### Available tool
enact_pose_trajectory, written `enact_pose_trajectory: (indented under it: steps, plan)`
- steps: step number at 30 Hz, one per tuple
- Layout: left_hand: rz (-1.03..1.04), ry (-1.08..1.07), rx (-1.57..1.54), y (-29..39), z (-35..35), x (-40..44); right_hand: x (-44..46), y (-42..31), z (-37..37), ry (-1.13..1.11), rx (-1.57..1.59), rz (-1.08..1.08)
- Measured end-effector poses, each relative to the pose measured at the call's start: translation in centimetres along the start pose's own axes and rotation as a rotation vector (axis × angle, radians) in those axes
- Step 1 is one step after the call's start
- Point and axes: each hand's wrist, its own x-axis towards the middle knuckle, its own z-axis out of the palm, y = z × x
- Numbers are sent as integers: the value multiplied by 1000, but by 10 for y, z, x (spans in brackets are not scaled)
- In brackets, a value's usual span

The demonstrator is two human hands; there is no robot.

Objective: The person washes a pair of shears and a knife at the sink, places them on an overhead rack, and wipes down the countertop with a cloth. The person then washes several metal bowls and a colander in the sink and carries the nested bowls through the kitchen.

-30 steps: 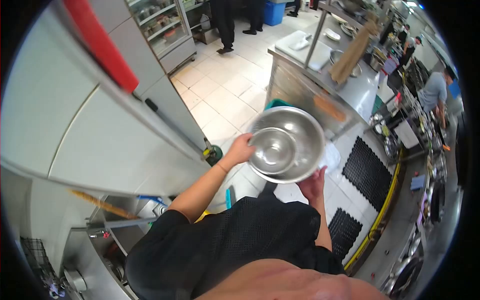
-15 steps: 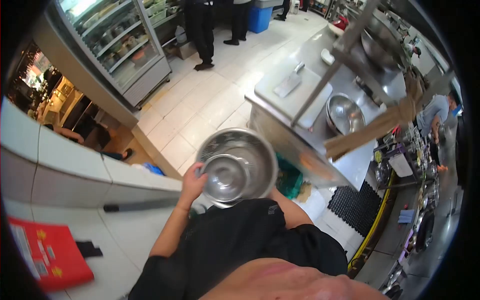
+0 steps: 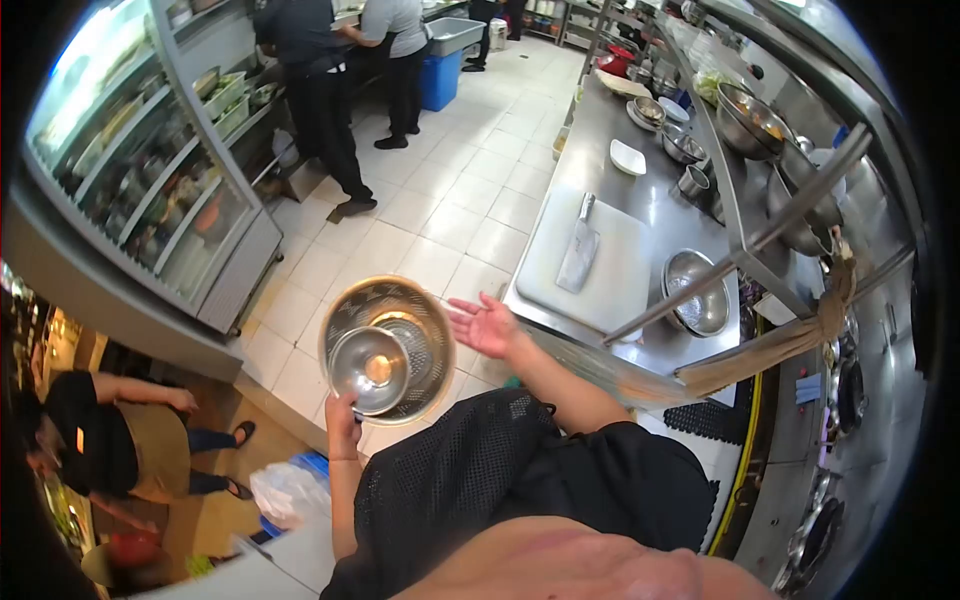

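My left hand (image 3: 343,418) is closed at the near left rim of a small shiny metal bowl (image 3: 350,365), which rests inside a larger metal colander (image 3: 437,340). Its fingers are partly hidden, and both vessels are held up in front of my body. My right hand (image 3: 487,328) is open, palm up with fingers spread, just off the colander's right side. Beyond it, a cleaver (image 3: 580,255) lies on a white cutting board (image 3: 625,265) at the near end of the steel counter (image 3: 575,165). Another metal bowl (image 3: 697,290) stands right of the board.
A glass-door fridge (image 3: 190,210) stands at the left. Two people (image 3: 320,110) work at the back near a blue bin (image 3: 440,85). Another person (image 3: 160,430) is at lower left, beside a white plastic bag (image 3: 290,495). A steel shelf (image 3: 745,210) with stacked bowls overhangs the counter.
My right hand has come off the far side of the colander and opened. The view has turned toward the aisle and counter; my left hand still holds the vessels. A person shows at lower left.
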Motion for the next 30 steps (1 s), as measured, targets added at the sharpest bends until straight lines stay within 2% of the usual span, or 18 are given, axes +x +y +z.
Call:
enact_pose_trajectory:
  steps: [1,3,4,6,8,9,10,13,15,18,21,22,24,25,26,27,28,30]
  plan:
    - [31,28,-44,3,-6,15,4,-14,14,90,1,-81]
    - [-15,136,-80,1,-30,47,31,-56,-21,-218,93,-35]
    - [-20,128,-70,5,-41,60,43,-69,-26,-217,100,-47]
    - [-50,252,-107,8,-60,84,67,-92,-36,-269,-175,119]
    - [11,302,142,11,-95,97,92,-85,-61,-32,-1642,133]
    - [61,342,358,11,-114,112,106,-77,-79,100,-2384,283]
    - [110,407,587,4,-145,125,101,-63,-58,340,-2827,804]
    - [90,556,889,-1,-216,159,150,-71,-101,61,-2687,722]
    - [16,600,947,16,-229,159,180,-72,-103,272,-2508,179]
    - [-157,682,1024,23,-232,192,256,-73,-86,221,-2359,-22]
    - [-292,838,1006,28,-242,194,332,-56,-42,194,-2224,28]
    - [-203,782,806,30,-234,207,359,-51,-21,147,-2245,28]
    - [-36,625,294,53,-178,232,393,-34,15,-20,-1686,343]
    - [62,522,-21,76,-149,250,402,-20,35,-48,-1699,359]
    - [85,530,-44,89,-152,271,411,-11,57,-43,-1498,343]
    - [23,385,280,102,-153,295,425,-10,72,-33,-1303,323]
    - [-41,233,598,111,-150,322,444,-16,76,-43,-1338,319]
    - [-37,158,487,166,-104,347,478,-30,62,156,-1386,355]
